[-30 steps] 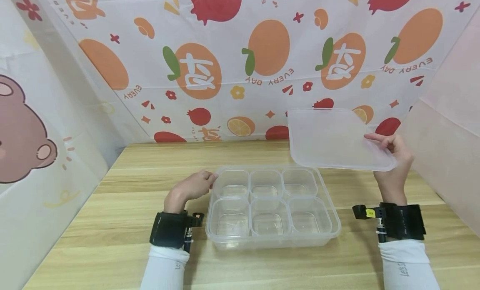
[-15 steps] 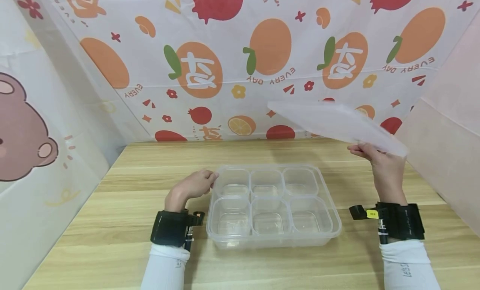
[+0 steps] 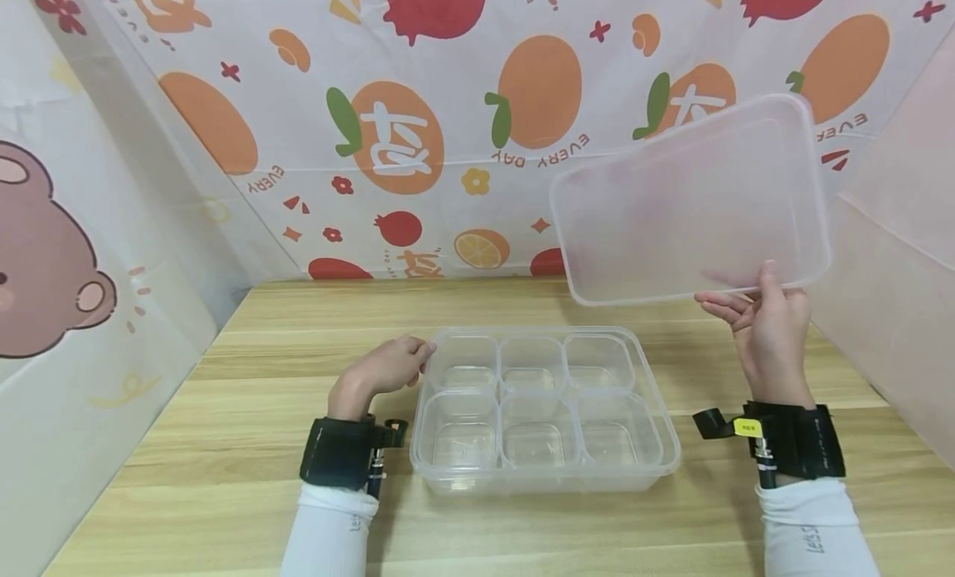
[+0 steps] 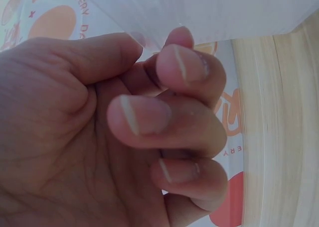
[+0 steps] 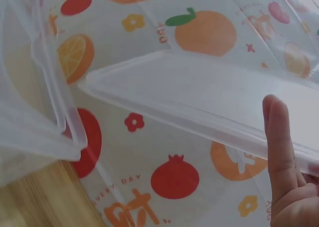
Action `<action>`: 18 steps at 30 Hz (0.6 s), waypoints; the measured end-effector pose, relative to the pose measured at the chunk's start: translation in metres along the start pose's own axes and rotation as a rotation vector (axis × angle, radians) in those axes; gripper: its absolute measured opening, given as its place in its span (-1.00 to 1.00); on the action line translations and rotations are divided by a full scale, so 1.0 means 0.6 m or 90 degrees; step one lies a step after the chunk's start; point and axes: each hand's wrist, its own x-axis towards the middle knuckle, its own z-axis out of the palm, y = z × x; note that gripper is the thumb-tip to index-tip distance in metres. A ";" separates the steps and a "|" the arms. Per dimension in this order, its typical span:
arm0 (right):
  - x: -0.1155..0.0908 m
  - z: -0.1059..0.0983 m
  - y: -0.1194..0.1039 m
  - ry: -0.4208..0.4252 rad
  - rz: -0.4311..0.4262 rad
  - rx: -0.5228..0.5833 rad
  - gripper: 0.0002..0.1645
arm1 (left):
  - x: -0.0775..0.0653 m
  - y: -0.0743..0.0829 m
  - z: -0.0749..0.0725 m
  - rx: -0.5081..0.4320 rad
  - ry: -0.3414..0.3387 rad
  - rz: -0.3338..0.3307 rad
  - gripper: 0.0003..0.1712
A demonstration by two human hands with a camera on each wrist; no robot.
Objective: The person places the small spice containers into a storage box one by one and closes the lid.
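Note:
A clear plastic storage box [image 3: 548, 482] sits on the wooden table in the head view, holding several small clear bins [image 3: 535, 444] in two rows. My left hand [image 3: 380, 371] pinches the box's back left corner at the rim; its other fingers [image 4: 189, 122] are curled below the box edge in the left wrist view. Up in the air at the right, my right hand [image 3: 776, 341] grips a flat translucent lid [image 3: 686, 212] by its lower edge. The lid is tilted steeply, with its broad face toward the head camera. In the right wrist view the lid [image 5: 209, 92] is partly cut off.
The wooden table [image 3: 246, 444] spreads around the box. Behind it hangs a white cloth [image 3: 470, 88] printed with fruit, and a cloth with a bear [image 3: 45, 262] hangs at the left.
The right hand has turned and swung the lid from nearly flat, through edge-on, to a raised steep tilt. The left hand and the box have stayed in place.

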 end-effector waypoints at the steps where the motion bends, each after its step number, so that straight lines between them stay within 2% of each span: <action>1: -0.001 0.000 -0.002 0.009 0.013 0.020 -0.64 | 0.000 0.000 0.000 0.000 0.000 0.001 -0.58; 4: -0.002 -0.001 -0.006 0.042 0.062 0.053 -0.59 | 0.000 0.000 0.000 0.000 0.000 0.001 -0.57; 7: -0.003 -0.003 -0.008 0.074 0.104 0.042 -0.47 | 0.000 0.000 0.001 -0.003 0.001 0.000 -0.57; 11: -0.004 -0.006 -0.007 0.092 0.138 0.060 -0.63 | -0.001 -0.001 0.002 -0.001 0.003 0.000 -0.57; 15: -0.003 -0.009 0.000 0.066 0.162 0.111 -0.84 | -0.002 -0.001 0.003 -0.003 0.004 -0.003 -0.57; 18: -0.002 -0.011 0.005 0.024 0.181 0.140 -0.82 | -0.002 -0.001 0.003 -0.006 0.003 -0.005 -0.57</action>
